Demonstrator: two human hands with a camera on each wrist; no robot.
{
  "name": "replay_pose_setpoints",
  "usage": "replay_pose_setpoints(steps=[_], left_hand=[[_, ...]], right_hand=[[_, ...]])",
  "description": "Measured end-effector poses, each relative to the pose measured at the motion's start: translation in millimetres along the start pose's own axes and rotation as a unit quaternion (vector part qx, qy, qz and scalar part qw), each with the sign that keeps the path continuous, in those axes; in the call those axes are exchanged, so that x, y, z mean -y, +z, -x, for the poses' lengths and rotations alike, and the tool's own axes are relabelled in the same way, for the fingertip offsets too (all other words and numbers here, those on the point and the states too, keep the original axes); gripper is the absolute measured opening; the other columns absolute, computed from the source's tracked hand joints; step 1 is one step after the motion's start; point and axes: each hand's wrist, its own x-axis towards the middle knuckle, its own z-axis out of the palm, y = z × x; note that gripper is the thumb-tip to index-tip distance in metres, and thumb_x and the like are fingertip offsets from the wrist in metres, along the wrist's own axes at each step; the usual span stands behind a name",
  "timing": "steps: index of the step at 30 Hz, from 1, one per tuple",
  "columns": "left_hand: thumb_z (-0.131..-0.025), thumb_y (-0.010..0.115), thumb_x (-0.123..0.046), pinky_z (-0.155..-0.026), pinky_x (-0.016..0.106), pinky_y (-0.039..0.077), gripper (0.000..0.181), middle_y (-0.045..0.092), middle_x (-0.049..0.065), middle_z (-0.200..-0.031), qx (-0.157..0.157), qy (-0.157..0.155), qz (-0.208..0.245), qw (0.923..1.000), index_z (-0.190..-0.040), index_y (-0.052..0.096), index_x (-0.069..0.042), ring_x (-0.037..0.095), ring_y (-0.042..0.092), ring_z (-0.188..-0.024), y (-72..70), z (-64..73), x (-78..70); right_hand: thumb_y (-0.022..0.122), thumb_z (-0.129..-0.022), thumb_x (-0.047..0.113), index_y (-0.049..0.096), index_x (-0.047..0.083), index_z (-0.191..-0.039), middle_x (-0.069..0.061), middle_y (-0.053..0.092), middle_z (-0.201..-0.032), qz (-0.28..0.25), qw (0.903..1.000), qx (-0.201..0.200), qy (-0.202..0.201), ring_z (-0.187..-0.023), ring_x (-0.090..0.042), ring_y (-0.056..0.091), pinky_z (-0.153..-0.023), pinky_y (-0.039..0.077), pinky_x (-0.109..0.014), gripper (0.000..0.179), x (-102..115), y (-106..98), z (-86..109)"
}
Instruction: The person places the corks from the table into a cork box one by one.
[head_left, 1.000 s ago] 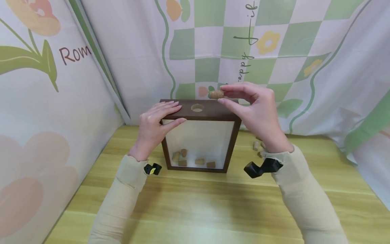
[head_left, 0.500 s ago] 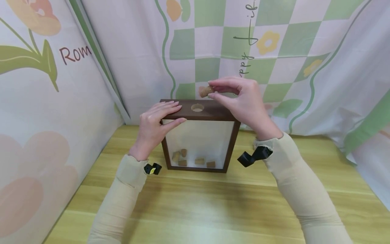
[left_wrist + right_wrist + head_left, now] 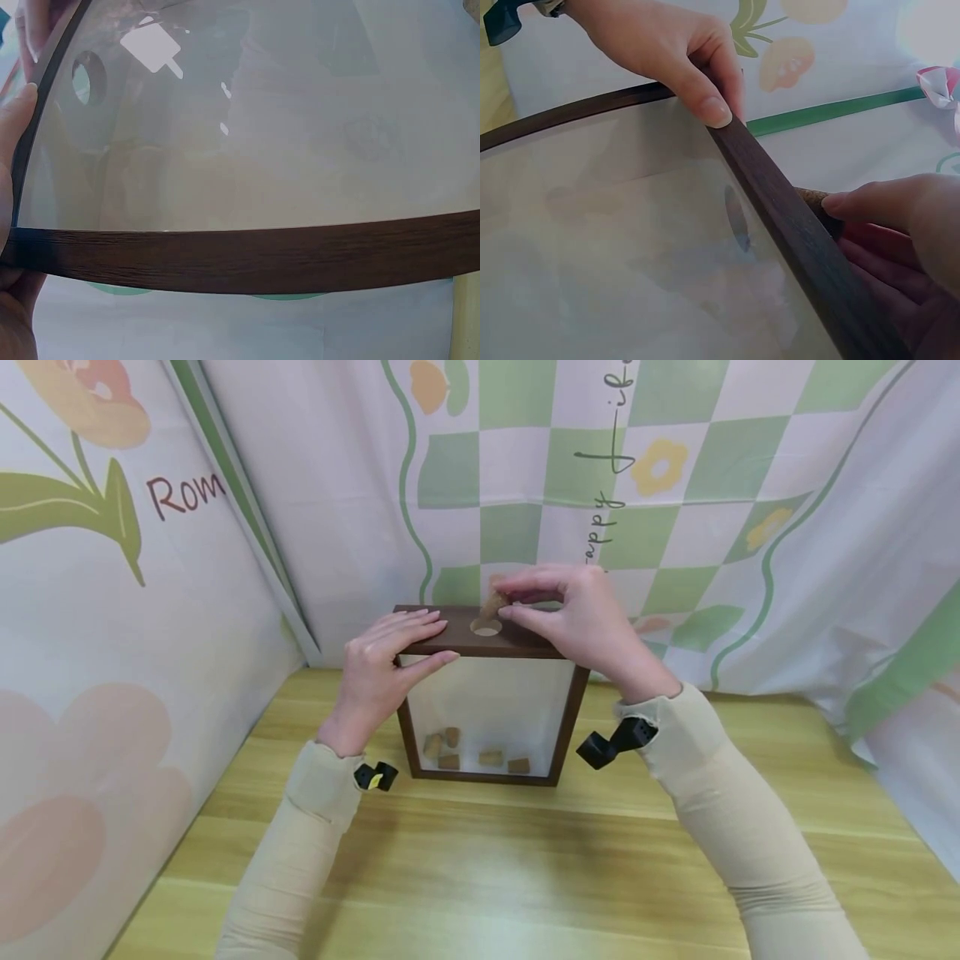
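Note:
A dark wooden box frame (image 3: 531,633) with a clear front stands upright on the table, a round hole (image 3: 487,628) in its top. My left hand (image 3: 375,664) grips its upper left corner, fingers over the top and thumb at the front edge. Between thumb and fingers my right hand (image 3: 588,617) pinches a wine cork (image 3: 492,602), tilted with its lower end at the hole. The right wrist view also has this cork (image 3: 808,199) just beyond the frame's edge, partly hidden. Several corks (image 3: 491,758) lie at the bottom inside the frame.
The wood-grain table (image 3: 480,860) stretches in front of the frame. A patterned cloth (image 3: 570,468) hangs close behind it, and another printed cloth (image 3: 90,693) stands at the left.
My right hand has moved left with the cork, from above the frame's right part to the hole. The cork has turned from lying level to tilted upright. The left hand stays put.

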Motion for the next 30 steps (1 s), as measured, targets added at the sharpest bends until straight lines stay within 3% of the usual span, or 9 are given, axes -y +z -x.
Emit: replay_pose_setpoints(steps=[10, 16, 24, 30], left_hand=[[-0.081, 0.089, -0.024, -0.108, 0.037, 0.046, 0.042, 0.072, 0.010, -0.119, 0.004, 0.001, -0.002, 1.0000, -0.118, 0.077, -0.005, 0.025, 0.067, -0.115, -0.4, 0.6, 0.4], [-0.081, 0.089, -0.023, -0.108, 0.038, 0.046, 0.043, 0.072, 0.010, -0.120, 0.004, 0.000, -0.004, 1.0000, -0.118, 0.077, -0.005, 0.025, 0.067, -0.115, -0.1, 1.2, 1.2], [-0.080, 0.089, -0.023, -0.108, 0.039, 0.047, 0.043, 0.072, 0.011, -0.120, 0.001, 0.004, -0.001, 1.0000, -0.118, 0.077, -0.004, 0.026, 0.067, -0.115, 0.2, 1.4, 1.4], [-0.080, 0.090, -0.023, -0.108, 0.038, 0.047, 0.043, 0.072, 0.011, -0.119, -0.001, 0.003, -0.001, 1.0000, -0.117, 0.077, -0.004, 0.026, 0.067, -0.114, 0.6, 1.2, 1.3]], right_hand=[[0.080, -0.091, 0.012, 0.078, 0.007, -0.116, -0.003, 0.074, -0.115, 0.038, 0.9990, 0.022, 0.013, -0.098, -0.012, 0.071, -0.087, 0.058, -0.029, 0.025, -1.7, 2.9, 1.8], [0.082, -0.091, 0.019, 0.078, 0.012, -0.119, 0.001, 0.072, -0.122, 0.043, 0.9987, 0.022, 0.015, -0.107, -0.012, 0.069, -0.091, 0.057, -0.030, 0.029, -1.7, 3.4, 2.4], [0.083, -0.089, 0.020, 0.077, 0.012, -0.121, 0.006, 0.072, -0.121, -0.001, 1.0000, 0.002, 0.009, -0.107, -0.006, 0.068, -0.089, 0.057, -0.026, 0.033, -2.6, 1.7, 6.1], [0.083, -0.090, 0.026, 0.077, 0.017, -0.121, 0.007, 0.071, -0.122, -0.011, 0.9980, -0.022, 0.058, -0.112, -0.009, 0.066, -0.095, 0.055, -0.030, 0.034, 1.6, -8.9, 15.1]])
